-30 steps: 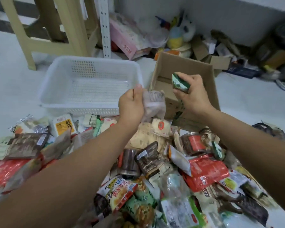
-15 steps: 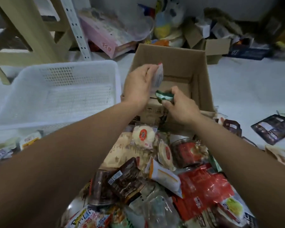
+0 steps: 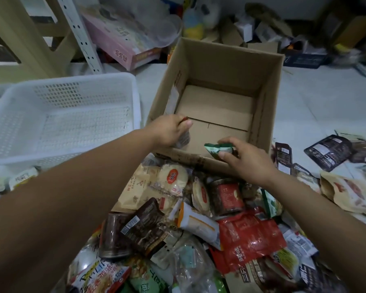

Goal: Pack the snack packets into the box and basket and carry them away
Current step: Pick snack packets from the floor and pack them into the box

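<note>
Head view: the left hand reaches over the near wall of the cardboard box at its 8 o'clock corner. Its fingers are curled round a small dark packet held low inside. The right hand hovers at the near wall at about 5 o'clock, pinching a green packet between thumb and fingers just over the rim.

The box stands on the floor at 12 o'clock from the heap of snack packets. The white basket sits just beside the box at 9 o'clock. No packet shows lying loose in either, so packing looks to be at its very start.

The next move, I judge, calls for both hands to loosen so the two packets drop onto the cardboard bottom. They would then go to the heap at 6 o'clock for more.
</note>
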